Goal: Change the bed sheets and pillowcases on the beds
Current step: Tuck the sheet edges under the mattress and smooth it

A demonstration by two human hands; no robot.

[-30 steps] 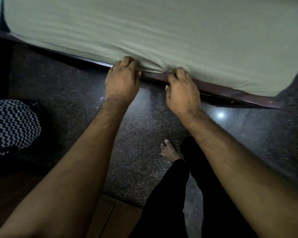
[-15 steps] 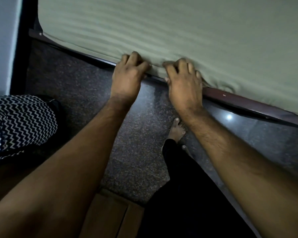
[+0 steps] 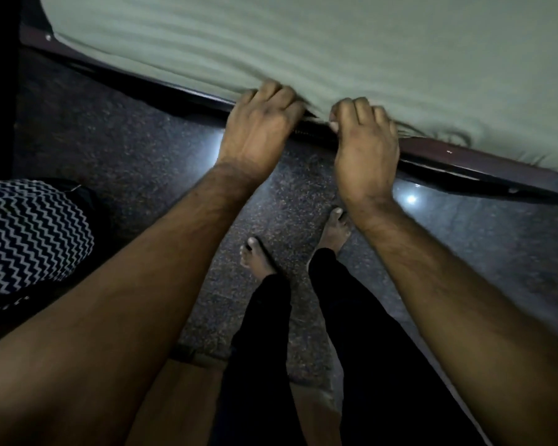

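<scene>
a: where's the sheet right now?

b: the pale green bed sheet (image 3: 319, 43) is spread over the mattress and fills the top of the view. its lower edge runs along the dark bed frame (image 3: 484, 167), and that's where both hands are

a: what are the hands doing?

b: the left hand (image 3: 258, 133) has its fingers curled over the sheet's edge, knuckles up, fingertips hidden under the fabric. the right hand (image 3: 364, 146) is just beside it, fingers curled the same way and gripping the edge. the cloth bunches into small folds to the right of that hand

a: so which step is this?

b: i'd judge it's tucking the sheet's side down between mattress and frame. the edge to the left looks flat and seated, the stretch to the right looks loose

a: and next?

b: probably pushing this bit of fabric down, then sliding both hands right along the frame to the wrinkled part. it needs a firm downward press while keeping the top taut

a: anything else around?

b: a zigzag-patterned cloth (image 3: 29, 239) lies on the dark floor (image 3: 126, 149) at the left, well apart from the hands, and the person's bare feet stand near the frame
</scene>
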